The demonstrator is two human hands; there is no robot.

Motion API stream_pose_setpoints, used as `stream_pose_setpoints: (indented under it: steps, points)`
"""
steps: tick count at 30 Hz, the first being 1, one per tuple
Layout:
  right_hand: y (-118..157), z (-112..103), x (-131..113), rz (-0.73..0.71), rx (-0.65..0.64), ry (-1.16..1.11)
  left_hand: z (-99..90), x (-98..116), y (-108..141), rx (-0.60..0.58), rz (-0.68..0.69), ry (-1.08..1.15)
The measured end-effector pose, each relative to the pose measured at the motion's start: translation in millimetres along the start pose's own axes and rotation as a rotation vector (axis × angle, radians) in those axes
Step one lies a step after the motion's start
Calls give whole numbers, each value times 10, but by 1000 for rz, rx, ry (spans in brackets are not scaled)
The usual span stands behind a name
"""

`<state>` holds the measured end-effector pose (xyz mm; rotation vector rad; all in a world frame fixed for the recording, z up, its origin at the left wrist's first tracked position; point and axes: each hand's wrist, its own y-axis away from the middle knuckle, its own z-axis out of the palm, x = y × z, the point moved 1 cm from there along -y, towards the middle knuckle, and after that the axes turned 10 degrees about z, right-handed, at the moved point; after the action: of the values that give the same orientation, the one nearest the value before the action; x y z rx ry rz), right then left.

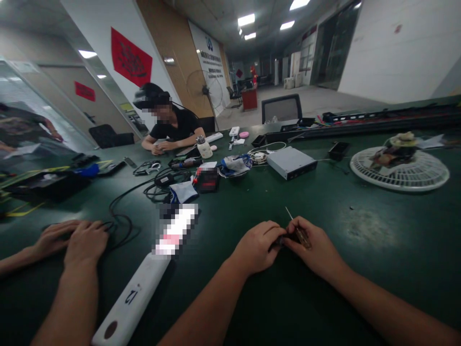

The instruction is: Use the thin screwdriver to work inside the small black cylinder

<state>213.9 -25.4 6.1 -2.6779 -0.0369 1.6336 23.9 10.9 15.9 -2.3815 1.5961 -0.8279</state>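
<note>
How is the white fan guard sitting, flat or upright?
Flat: the guard lies on the table, its round rim down all around.

Steel screwdriver shaft, glossy brown plastic handle, matt green bench top, smooth white plastic casing.

At the green workbench, the person's right hand curls around a small screwdriver with an amber handle, its thin shaft pointing up and away. The left hand presses in from the other side, touching the right, around something small and dark that I can't make out. Just left of them lies a long white bar, its far end blurred. Further left, a neighbour's hands rest beside a black cable, and a silver metal box sits well ahead.
</note>
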Motion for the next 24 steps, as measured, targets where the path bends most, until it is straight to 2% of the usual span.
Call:
stream_pose_setpoints:
  steps: [4, 9, 17, 24]
  points:
    - [-15, -2, 2, 11, -32, 0, 19, 2, 30, 13, 1, -6]
    - [-11, 26, -36, 28, -43, 77, 8, -44, 40, 138, 7, 57]
    - [-11, 57, -73, 52, -90, 120, 20, -100, 50, 157, 17, 75]
    - [-15, 67, -7, 51, -125, 97, 57, -130, 54, 157, 22, 53]
